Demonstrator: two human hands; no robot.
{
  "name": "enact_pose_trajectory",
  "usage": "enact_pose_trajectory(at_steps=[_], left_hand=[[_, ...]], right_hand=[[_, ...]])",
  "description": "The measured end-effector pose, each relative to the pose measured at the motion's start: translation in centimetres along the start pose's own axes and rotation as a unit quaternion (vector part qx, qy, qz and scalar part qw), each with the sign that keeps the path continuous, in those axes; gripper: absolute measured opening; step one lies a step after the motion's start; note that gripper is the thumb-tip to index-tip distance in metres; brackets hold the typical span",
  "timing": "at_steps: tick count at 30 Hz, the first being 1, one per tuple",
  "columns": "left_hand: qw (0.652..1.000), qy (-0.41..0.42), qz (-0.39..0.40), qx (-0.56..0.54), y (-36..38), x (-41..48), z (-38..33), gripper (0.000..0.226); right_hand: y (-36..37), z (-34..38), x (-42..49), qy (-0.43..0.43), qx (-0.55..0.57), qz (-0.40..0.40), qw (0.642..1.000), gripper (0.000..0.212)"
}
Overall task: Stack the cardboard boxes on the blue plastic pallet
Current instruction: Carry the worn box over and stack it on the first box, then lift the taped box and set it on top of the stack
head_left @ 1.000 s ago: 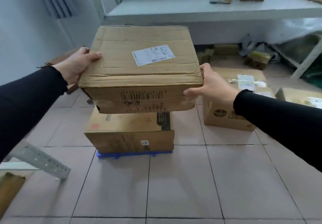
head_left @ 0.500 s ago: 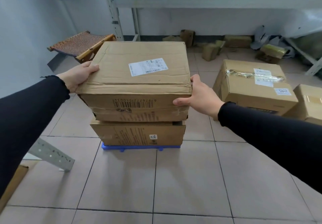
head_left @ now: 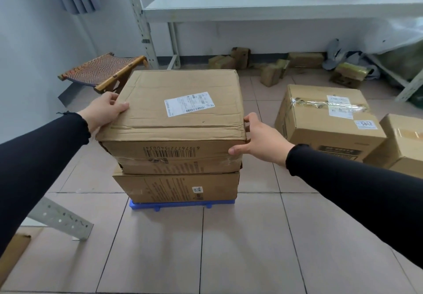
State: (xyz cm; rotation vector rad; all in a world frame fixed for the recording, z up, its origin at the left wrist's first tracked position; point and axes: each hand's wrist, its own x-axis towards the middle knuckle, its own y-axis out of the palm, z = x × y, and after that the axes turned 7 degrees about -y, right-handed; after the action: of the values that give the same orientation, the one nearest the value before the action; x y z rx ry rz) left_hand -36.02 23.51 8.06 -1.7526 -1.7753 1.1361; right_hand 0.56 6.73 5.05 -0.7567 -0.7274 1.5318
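At the centre of the frame a worn cardboard box (head_left: 180, 110) is seen resting flat on a lower cardboard box (head_left: 178, 186), which sits on the blue plastic pallet (head_left: 171, 205) on the tiled floor (head_left: 240, 248). The upper box is set level, its long axis running left to right across the frame, its barcoded front face turned toward the camera. Its top is creased and dented, a white shipping label (head_left: 189, 104) is stuck right of centre, and the printed digits on the front face are seen upside down. Torn tape is visible along its lower front edge. The upper box overhangs the lower one slightly at the left.

The left hand (head_left: 104, 110) is pressed on the box's upper left edge, thumb laid on the top. The right hand (head_left: 258, 140) is held against the right front corner, fingers spread and curved, thumb on the front face; neither hand is closed around the box.

At the right of the frame a taped cardboard box (head_left: 325, 122) stands on the floor, well apart from the stack.
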Motion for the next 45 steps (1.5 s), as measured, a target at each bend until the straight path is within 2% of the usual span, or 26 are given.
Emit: enact_pose_trajectory(at_steps=[3,5,10,18,25,30,33,36,40,45], left_hand=[[0.987,0.081,-0.091,0.109,-0.2,-0.8,-2.8,0.063],[0.973,0.133,-0.104,0.156,0.2,-1.5,-5.3,0.060],[0.925,0.248,-0.080,0.277,5.3,-5.3,-14.4,0.058],[0.873,0.400,-0.008,0.278,20.7,-13.3,-29.1,0.063],[0.854,0.458,0.081,0.231,38.1,-22.4,-36.6,0.063],[0.853,0.449,0.186,0.189,48.5,-27.3,-40.2,0.066],[0.867,0.416,0.217,0.168,53.6,-28.5,-42.1,0.067],[0.892,0.363,0.237,0.125,57.9,-28.3,-43.4,0.066],[0.925,0.265,0.261,0.077,62.3,-26.8,-43.9,0.074],[0.934,0.181,0.308,0.012,65.6,-25.5,-44.1,0.070]], right_hand=[[-2.5,-1.3,0.1,0.011,-0.072,0.051,0.996,0.105],[-4.7,-2.7,0.0,0.021,-0.088,0.032,0.995,0.106],[-10.6,-8.1,-2.2,0.010,-0.115,-0.067,0.991,0.081],[-17.9,-22.0,-11.1,0.107,-0.164,-0.113,0.974,0.075],[-22.5,-36.2,-23.0,0.235,-0.166,-0.128,0.949,0.078],[-24.8,-45.4,-30.7,0.329,-0.149,-0.134,0.923,0.078],[-25.3,-50.3,-33.2,0.369,-0.112,-0.140,0.912,0.083],[-25.1,-54.6,-34.2,0.397,-0.081,-0.152,0.902,0.088],[-24.2,-59.0,-33.7,0.426,-0.013,-0.166,0.889,0.092],[-22.9,-62.9,-31.9,0.433,0.113,-0.201,0.871,0.101]])
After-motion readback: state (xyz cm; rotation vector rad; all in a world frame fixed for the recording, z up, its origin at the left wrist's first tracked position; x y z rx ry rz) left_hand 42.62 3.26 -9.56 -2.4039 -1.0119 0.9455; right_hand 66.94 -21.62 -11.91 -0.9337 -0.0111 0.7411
